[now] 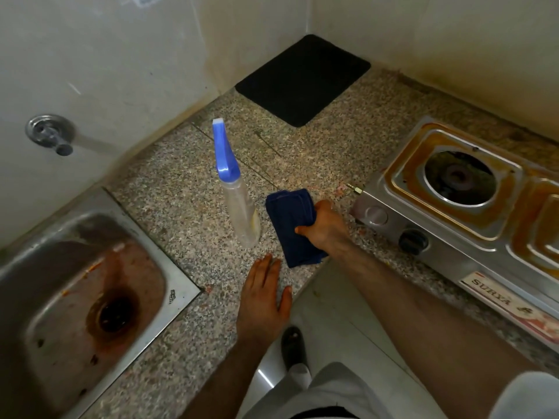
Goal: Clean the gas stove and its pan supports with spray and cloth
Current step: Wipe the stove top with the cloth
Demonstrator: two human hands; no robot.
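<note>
- Head camera looks down on an L-shaped speckled granite worktop [187, 192] that wraps round an inner corner, with pale floor [332, 313] showing in the notch.
- Right hand [325, 226] grips a folded dark blue cloth [292, 225], fingers curled over its right edge; the cloth lies on the worktop and its near end reaches the worktop's front edge at the inner corner.
- Left hand [266, 297] lies flat, fingers straight and relaxed, palm down on the worktop right at the front edge, just beside the cloth's near end and holding nothing.
- Spray bottle [239, 201], clear with a blue trigger head, stands upright just beside the cloth on its left, apart from it by a narrow gap of bare granite.
- Gas stove [472, 207], steel with brown staining round the burner well, sits along the right arm of the worktop; its left end with a black knob [413, 241] is near the right hand but not touching it. No pan support sits on the visible burner.
- Black mat [302, 80] fills the far corner against the tiled walls, well apart from bottle and cloth, with open granite between.
- Steel sink [90, 297] is set into the left arm of the worktop; its right rim is near the left hand.
- Wall tap [50, 134] projects above the sink's far side.
- Dark shoe [293, 346] stands on the floor below the worktop edge.
</note>
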